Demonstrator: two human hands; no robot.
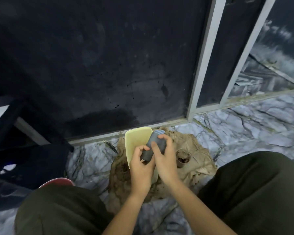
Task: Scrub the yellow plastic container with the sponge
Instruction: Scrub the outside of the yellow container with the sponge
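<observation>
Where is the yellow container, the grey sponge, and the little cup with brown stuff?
yellow container (137,141): head view, on its bare inside wall.
sponge (153,144): head view, on its dark grey middle, gripped by both hands.
small cup (183,158): head view, on the brown contents just inside its rim.

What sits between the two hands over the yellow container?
Head view: a dark grey sponge, gripped by left hand and right hand, above the yellow container.

One yellow container (137,141), one grey sponge (154,146) between two hands; one small cup (183,158) just right.
</observation>
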